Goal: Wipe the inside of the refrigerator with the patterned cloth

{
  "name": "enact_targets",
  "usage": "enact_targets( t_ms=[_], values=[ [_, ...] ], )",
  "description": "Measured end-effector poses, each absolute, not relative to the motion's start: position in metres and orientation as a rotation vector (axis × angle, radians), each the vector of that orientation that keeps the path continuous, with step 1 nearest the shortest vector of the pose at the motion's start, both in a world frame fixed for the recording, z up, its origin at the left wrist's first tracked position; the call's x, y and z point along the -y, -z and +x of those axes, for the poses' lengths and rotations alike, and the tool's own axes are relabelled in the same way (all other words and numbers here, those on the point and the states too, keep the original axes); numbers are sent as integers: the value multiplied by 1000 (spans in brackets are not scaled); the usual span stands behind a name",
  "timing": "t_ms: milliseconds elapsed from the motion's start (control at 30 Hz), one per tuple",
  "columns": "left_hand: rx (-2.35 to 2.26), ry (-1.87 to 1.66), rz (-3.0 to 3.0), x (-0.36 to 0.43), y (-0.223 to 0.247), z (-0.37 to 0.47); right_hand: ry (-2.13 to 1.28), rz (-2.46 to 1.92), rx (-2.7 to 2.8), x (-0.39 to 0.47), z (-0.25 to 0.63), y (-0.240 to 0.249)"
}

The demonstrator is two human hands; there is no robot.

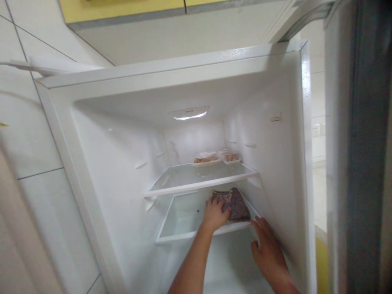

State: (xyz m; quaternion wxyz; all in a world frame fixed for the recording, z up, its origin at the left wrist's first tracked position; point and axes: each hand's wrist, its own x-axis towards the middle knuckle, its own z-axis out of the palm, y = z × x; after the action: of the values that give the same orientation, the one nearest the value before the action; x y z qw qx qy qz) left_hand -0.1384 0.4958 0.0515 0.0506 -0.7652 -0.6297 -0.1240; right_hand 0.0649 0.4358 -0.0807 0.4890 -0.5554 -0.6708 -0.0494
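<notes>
Inside an open refrigerator, a dark folded cloth (239,206) with a pale pattern lies on the right part of the lower glass shelf (180,224). My left hand (215,213) rests on the cloth's left side, fingers spread over it. By the cloth's front right corner is my right hand (269,247), its fingers stretched forward close to the refrigerator's side wall and the thumb apart. Whether its fingertips touch the cloth or the shelf edge, I cannot tell.
Two wrapped trays of brownish food, a left tray (206,160) and a right tray (232,157), sit at the back of the upper glass shelf (190,175). A lamp (190,113) glows in the ceiling. The refrigerator door (358,163) stands open at right, below yellow-edged cabinets (128,10).
</notes>
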Motion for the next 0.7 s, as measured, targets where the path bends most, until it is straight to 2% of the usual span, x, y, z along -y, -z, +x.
enact_targets(
  t_ms=[133,333,500,600,700],
  values=[
    [1852,551,-2476,-482,-45,-80,199,-1385,1509,-423,65,52],
    [1722,772,-2650,-445,-49,-83,275,-1194,1651,-413,50,-5],
    [1663,855,-2550,-400,-25,-125,142,-1554,1923,-450,33,-34],
    [1711,798,-2183,-381,2,-178,-5,-1685,2108,-471,31,-40],
    [1672,795,-1752,-372,26,-234,-81,-1619,2224,-481,23,-42]
  ],
)
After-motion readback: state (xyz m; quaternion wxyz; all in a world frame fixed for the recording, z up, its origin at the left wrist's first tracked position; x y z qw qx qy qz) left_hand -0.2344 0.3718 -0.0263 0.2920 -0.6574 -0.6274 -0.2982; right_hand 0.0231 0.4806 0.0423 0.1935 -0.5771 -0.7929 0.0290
